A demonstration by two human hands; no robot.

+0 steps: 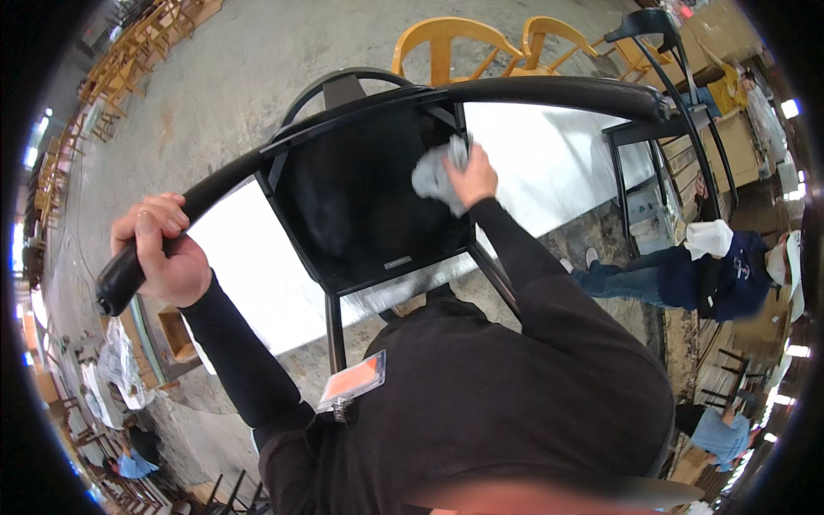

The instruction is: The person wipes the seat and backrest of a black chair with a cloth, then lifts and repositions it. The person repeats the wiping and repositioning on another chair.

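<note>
A black chair (343, 197) with a curved armrest rail and a dark, glossy seat stands in front of me. My left hand (163, 249) is wrapped round the left end of the rail, fingers over the top. In my right hand (475, 178) is a crumpled grey cloth (439, 176), held against the right side of the chair, near the seat edge and a back upright. Part of the cloth is hidden by my fingers. A small pale label (397, 263) sits on the near edge of the chair.
Beneath the chair lies a white surface (532, 163). Light wooden chairs (455, 43) stand beyond it, and another black chair (661, 129) is at the right. A person in dark blue (730, 275) stands to the right. Rows of wooden chairs (129, 60) line the far left.
</note>
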